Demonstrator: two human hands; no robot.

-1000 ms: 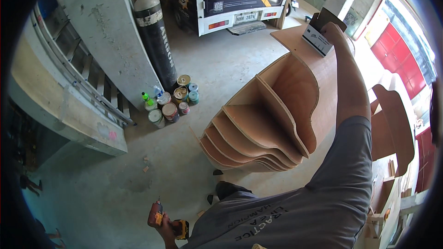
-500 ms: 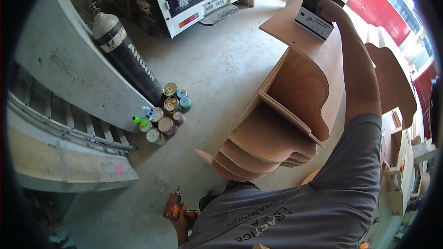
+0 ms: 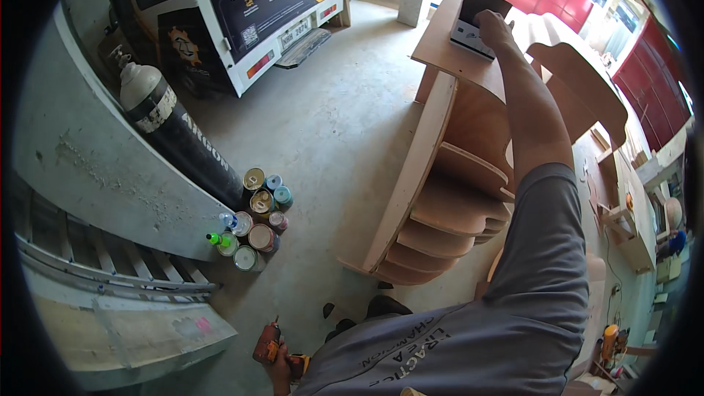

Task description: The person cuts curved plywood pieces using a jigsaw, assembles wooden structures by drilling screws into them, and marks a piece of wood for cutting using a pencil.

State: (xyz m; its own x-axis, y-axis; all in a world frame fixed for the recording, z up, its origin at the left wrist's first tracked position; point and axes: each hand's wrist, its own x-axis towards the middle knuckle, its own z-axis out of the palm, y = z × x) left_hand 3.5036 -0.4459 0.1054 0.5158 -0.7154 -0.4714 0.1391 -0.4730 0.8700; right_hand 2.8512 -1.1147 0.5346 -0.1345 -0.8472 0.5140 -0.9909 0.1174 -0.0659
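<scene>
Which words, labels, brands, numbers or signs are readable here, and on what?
I won't copy wording, but lettering stands on:
Grey shirt: large dark letters.
Gas cylinder: pale capital letters down its side.
White van: pale print on dark rear panel, mostly too small to read.
Number plate: dark characters.
Open box: print too small to read.

Your drill (image 3: 268, 343) has a plastic-looking body, your shirt (image 3: 458, 348) is matt cloth. The shelving unit (image 3: 446, 211) is smooth bare wood; the box (image 3: 470, 37) looks like smooth card.

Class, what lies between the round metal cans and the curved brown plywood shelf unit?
Bare grey concrete floor separates the cans from the shelf unit in the head view.
</scene>
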